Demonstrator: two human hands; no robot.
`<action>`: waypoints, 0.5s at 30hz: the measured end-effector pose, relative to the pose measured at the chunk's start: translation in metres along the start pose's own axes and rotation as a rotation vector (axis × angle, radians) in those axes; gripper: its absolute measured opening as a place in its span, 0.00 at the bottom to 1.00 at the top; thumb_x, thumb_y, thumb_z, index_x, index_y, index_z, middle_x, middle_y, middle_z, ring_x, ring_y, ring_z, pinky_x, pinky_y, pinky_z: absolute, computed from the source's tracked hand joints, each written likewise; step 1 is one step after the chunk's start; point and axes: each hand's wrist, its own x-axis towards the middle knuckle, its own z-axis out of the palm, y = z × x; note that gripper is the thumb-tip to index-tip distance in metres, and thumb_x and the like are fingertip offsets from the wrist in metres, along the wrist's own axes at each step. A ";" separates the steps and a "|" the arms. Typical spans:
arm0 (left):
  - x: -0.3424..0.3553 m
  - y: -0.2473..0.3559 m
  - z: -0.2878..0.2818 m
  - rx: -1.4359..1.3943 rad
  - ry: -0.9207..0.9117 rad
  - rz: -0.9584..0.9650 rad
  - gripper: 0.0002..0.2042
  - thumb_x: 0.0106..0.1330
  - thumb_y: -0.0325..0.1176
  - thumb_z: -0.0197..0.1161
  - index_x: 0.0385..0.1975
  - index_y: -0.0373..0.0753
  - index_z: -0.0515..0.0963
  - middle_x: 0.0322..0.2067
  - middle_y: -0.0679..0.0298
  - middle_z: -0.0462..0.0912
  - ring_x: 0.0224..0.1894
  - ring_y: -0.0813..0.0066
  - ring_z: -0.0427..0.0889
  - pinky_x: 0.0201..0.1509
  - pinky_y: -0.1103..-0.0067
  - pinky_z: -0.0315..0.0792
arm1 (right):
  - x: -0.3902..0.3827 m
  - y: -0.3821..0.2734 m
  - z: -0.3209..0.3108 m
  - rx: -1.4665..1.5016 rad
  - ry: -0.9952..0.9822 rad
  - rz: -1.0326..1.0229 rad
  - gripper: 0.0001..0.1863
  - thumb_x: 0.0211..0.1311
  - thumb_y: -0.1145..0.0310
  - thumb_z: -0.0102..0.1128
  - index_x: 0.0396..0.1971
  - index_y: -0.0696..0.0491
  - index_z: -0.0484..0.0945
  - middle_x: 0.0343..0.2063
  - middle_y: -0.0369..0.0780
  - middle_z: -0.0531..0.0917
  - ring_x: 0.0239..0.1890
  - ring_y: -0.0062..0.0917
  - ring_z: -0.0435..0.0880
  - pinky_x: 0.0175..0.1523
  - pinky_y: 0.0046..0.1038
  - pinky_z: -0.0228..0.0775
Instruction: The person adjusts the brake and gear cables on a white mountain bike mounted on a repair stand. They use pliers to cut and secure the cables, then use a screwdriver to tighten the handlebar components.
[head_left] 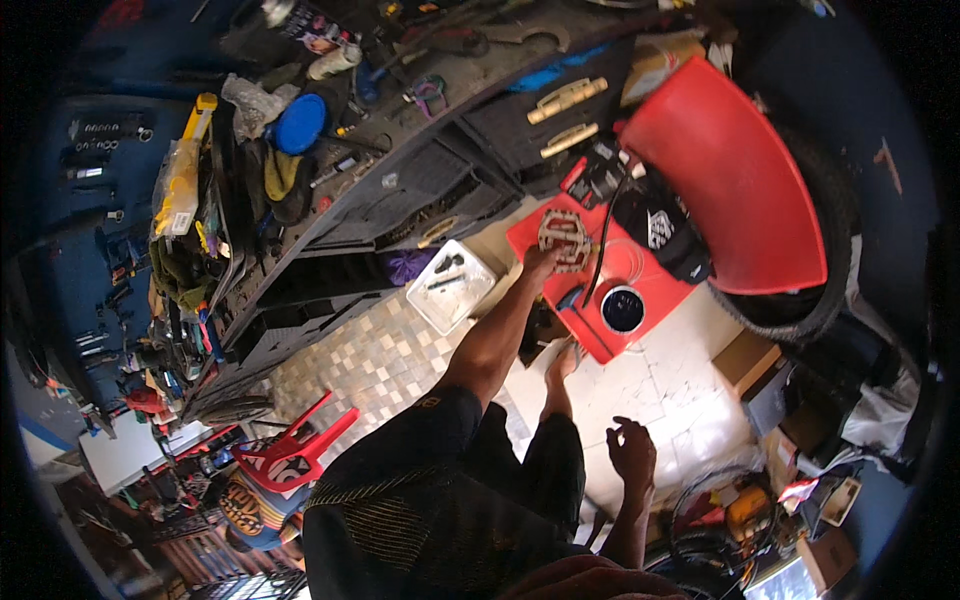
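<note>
Grasps one metal pedal (568, 243) in left hand (540, 262), far, over one red surface (664, 296). Dangles right hand (631, 452), released, near right.

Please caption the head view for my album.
Left hand holding a toothed, openwork metal pedal over a red plastic chair.

Pedal-like metal part (567, 240) | pale-brown, cutout frame | in left hand (542, 262), over red surface (664, 297)
</note>
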 end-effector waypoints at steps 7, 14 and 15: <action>-0.073 0.075 -0.030 0.490 0.234 0.945 0.13 0.62 0.33 0.69 0.44 0.36 0.80 0.41 0.54 0.83 0.45 0.56 0.81 0.50 0.67 0.75 | 0.028 -0.057 -0.010 -0.029 -0.059 -0.054 0.16 0.60 0.63 0.66 0.47 0.50 0.82 0.34 0.40 0.86 0.42 0.37 0.83 0.49 0.37 0.76; -0.254 0.280 -0.167 0.732 0.734 1.587 0.14 0.60 0.27 0.68 0.45 0.36 0.76 0.44 0.54 0.78 0.51 0.53 0.73 0.58 0.62 0.65 | 0.051 -0.119 -0.018 -0.061 -0.022 -0.169 0.16 0.60 0.63 0.66 0.47 0.50 0.82 0.34 0.41 0.86 0.42 0.37 0.84 0.48 0.37 0.76; -0.264 0.284 -0.198 0.740 0.905 1.631 0.16 0.61 0.29 0.68 0.47 0.36 0.74 0.45 0.53 0.77 0.53 0.52 0.71 0.59 0.61 0.63 | 0.061 -0.125 -0.017 -0.075 -0.021 -0.230 0.16 0.60 0.63 0.66 0.47 0.50 0.82 0.35 0.41 0.86 0.42 0.37 0.84 0.48 0.37 0.76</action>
